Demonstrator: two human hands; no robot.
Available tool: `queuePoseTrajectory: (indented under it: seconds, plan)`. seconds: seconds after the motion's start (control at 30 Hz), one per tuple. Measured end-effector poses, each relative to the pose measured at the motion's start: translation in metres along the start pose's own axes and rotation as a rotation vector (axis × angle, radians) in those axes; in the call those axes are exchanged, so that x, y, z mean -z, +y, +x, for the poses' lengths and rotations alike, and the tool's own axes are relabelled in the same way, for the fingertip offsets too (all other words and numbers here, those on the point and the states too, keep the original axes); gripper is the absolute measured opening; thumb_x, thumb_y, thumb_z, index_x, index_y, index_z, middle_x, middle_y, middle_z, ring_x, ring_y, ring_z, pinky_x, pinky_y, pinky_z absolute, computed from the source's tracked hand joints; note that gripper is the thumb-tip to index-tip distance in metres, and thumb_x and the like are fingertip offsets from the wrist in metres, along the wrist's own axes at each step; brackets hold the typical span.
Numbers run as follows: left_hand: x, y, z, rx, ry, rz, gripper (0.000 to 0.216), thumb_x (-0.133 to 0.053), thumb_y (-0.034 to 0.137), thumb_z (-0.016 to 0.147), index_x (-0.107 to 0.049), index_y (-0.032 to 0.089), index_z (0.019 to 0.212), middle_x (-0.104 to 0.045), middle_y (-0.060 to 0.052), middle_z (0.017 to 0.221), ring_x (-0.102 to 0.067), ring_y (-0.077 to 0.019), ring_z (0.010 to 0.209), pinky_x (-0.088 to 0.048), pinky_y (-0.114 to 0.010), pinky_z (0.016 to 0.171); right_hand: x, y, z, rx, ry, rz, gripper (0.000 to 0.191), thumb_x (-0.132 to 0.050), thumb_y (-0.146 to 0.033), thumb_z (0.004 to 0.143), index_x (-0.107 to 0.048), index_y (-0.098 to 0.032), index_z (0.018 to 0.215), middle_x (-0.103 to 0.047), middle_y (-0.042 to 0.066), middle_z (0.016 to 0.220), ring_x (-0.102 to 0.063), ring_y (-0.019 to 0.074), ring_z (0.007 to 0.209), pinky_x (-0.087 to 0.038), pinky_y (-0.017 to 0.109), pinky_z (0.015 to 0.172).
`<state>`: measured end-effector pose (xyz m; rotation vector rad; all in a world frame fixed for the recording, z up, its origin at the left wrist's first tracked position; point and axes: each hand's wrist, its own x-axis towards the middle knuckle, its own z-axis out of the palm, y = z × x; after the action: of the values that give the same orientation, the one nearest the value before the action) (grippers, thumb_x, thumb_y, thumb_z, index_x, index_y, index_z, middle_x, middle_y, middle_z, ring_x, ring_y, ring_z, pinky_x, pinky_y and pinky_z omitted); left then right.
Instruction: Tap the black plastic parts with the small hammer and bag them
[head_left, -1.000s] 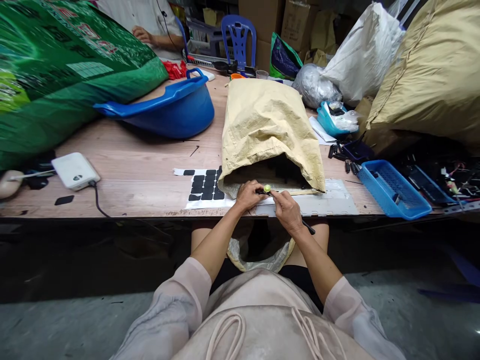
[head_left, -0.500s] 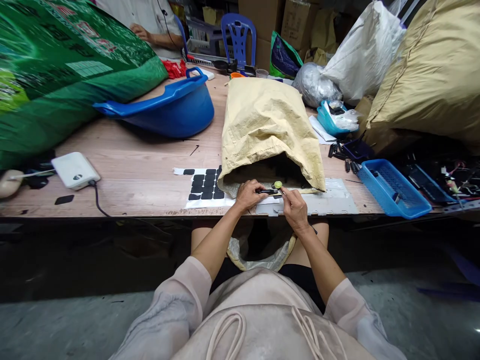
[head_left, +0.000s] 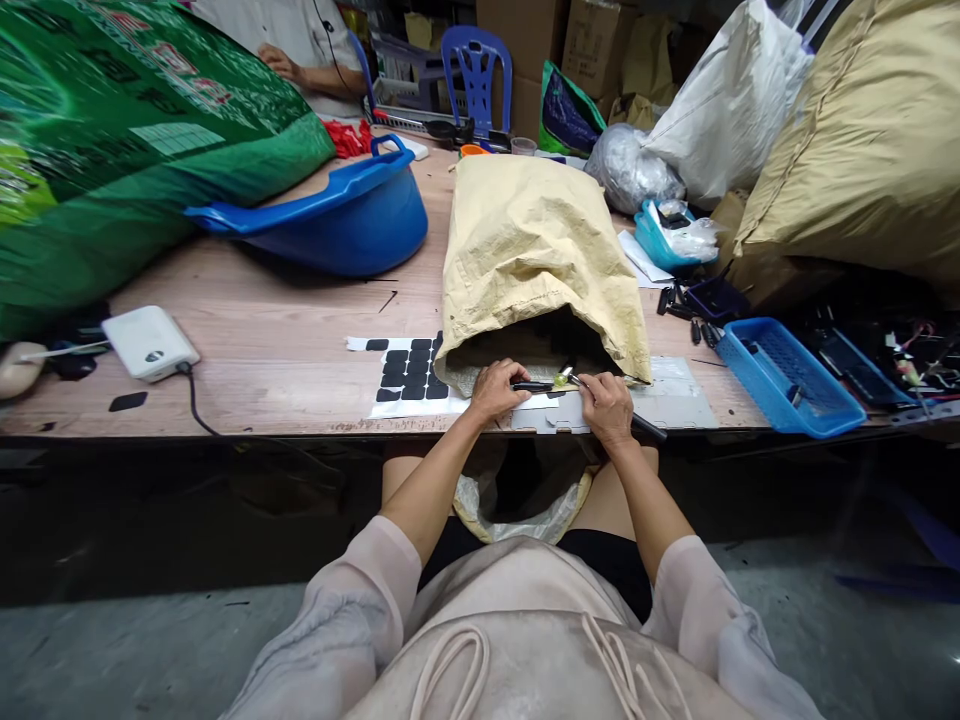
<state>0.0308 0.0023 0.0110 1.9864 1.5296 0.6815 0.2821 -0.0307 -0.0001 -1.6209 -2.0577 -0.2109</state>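
Note:
My left hand [head_left: 496,388] is closed on a thin black part [head_left: 534,386] lying at the table's front edge. My right hand [head_left: 608,408] grips a black-handled tool [head_left: 646,428] like a pen; its metal tip carries a small yellow-green piece [head_left: 561,379] just past the end of the black part. Both hands work at the open mouth of a tan woven sack [head_left: 534,262]. A white sheet of black square pads [head_left: 411,374] lies just left of my left hand.
A blue basin [head_left: 346,212] and a big green sack [head_left: 112,140] fill the left. A white box with a cable [head_left: 150,342] sits front left. A blue tray [head_left: 784,376] stands right. Another person's hand [head_left: 274,60] rests at the far end. A bag [head_left: 525,505] hangs between my knees.
My right hand has moved right, carrying the yellow-green piece from over the black part to beyond its end. The tool's handle now shows to the right. My left hand stayed put.

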Motion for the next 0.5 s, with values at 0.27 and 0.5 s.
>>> queuePoseTrajectory:
  seconds: [0.27,0.5]
  plan:
    - [-0.0002,-0.0004,-0.0029,0.003,-0.009,0.025,0.023,-0.076,0.024,0.073,-0.075,0.026,0.095,-0.071,-0.002,0.099,-0.063,-0.0256,0.1,-0.048,-0.038,0.092,0.0013,-0.0082,-0.0027,-0.043,-0.028,-0.002,0.026,-0.057,-0.02,0.099,-0.076,-0.021,0.117,-0.067,0.009,0.098,-0.055,0.0261,0.092,-0.04,0.037,0.084]
    - [0.0023,-0.0029,-0.0048,-0.056,0.037,-0.009,0.018,-0.076,0.03,0.079,-0.076,0.024,0.096,-0.07,-0.003,0.095,-0.061,-0.0233,0.092,-0.048,-0.037,0.089,0.0003,-0.0111,-0.0017,-0.047,-0.009,-0.024,0.025,-0.061,-0.019,0.094,-0.076,-0.021,0.115,-0.067,0.009,0.098,-0.054,0.0262,0.091,-0.04,0.036,0.083]
